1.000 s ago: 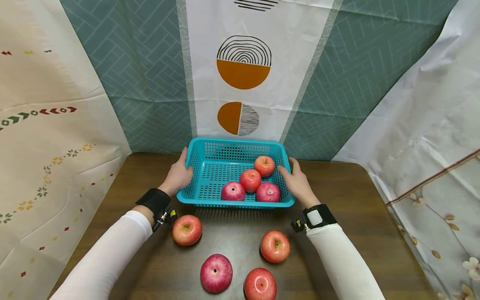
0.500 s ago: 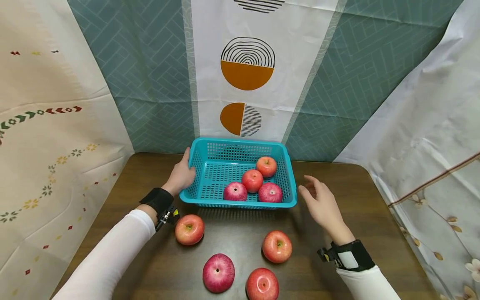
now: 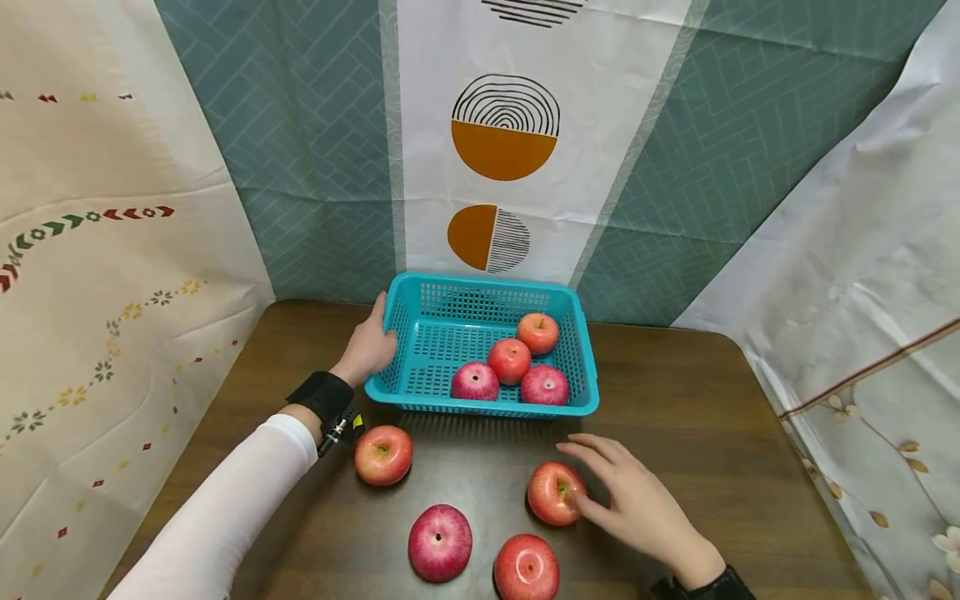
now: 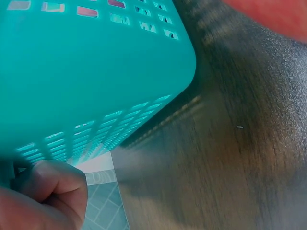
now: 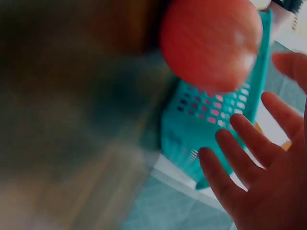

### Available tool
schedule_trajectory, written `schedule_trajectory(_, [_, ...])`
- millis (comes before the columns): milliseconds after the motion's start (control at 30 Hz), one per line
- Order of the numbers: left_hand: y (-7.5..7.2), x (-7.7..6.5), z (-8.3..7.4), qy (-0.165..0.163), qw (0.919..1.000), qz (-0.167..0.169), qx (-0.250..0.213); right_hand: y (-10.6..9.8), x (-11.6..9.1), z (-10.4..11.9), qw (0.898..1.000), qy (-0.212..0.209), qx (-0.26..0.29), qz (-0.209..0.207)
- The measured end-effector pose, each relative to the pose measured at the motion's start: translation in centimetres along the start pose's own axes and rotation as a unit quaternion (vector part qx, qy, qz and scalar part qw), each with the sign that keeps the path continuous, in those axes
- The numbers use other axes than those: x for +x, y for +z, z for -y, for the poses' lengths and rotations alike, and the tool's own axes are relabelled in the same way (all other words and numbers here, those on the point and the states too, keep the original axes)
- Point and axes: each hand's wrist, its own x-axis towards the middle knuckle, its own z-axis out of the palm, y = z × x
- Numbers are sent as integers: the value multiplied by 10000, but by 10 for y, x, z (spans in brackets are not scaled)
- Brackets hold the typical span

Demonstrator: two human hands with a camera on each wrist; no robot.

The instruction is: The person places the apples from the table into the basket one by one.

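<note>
In the head view, your left hand (image 3: pixel 369 343) grips the left end of a turquoise rectangular plastic basket (image 3: pixel 433 354) with perforated walls, the thumb over its rim. The basket stands near the far edge of a dark brown wooden table (image 3: pixel 660 375), before a grey-green and white patterned cloth (image 3: pixel 322 167). Four round apples lie inside, toward its right half: an orange-red apple (image 3: pixel 537 332) at the back, a red apple (image 3: pixel 509 360) in front of it, and a striped magenta apple (image 3: pixel 475 382) and a deep pink apple (image 3: pixel 545 385) along the near wall. Your right hand (image 3: pixel 641 504) is empty, its fingers spread over the right side of a glossy orange-red apple (image 3: pixel 551 493) on the table. Nearer you sit a dark magenta apple (image 3: pixel 440 543) and a plain red apple (image 3: pixel 527 568); a yellow-flecked red apple (image 3: pixel 383 455) lies beside your left wrist. In the left wrist view, your curled fingers are against the basket's end wall, and part of a red rounded surface enters the upper corner. In the right wrist view, your extended fingers are apart from a blurred red apple, with the basket beyond.
</note>
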Motion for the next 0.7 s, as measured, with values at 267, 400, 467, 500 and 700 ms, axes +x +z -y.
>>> schedule_trajectory(267, [1, 1, 0, 51, 10000, -38, 4, 22, -9, 4, 9983, -381, 171, 418])
schedule_trajectory(400, [1, 1, 1, -3, 10000, -33, 24, 27, -6, 6, 9958, -749, 157, 504])
schedule_trajectory(467, [1, 0, 2, -23, 10000, -31, 19, 29, -3, 8, 9943, -903, 131, 551])
schedule_trajectory(500, [1, 0, 2, -33, 10000, -26, 5, 29, -1, 9, 9937, -950, 120, 580])
schedule_trajectory(700, [1, -1, 2, -13, 10000, -16, -97, 32, 5, 9, 9925, -975, 23, 735])
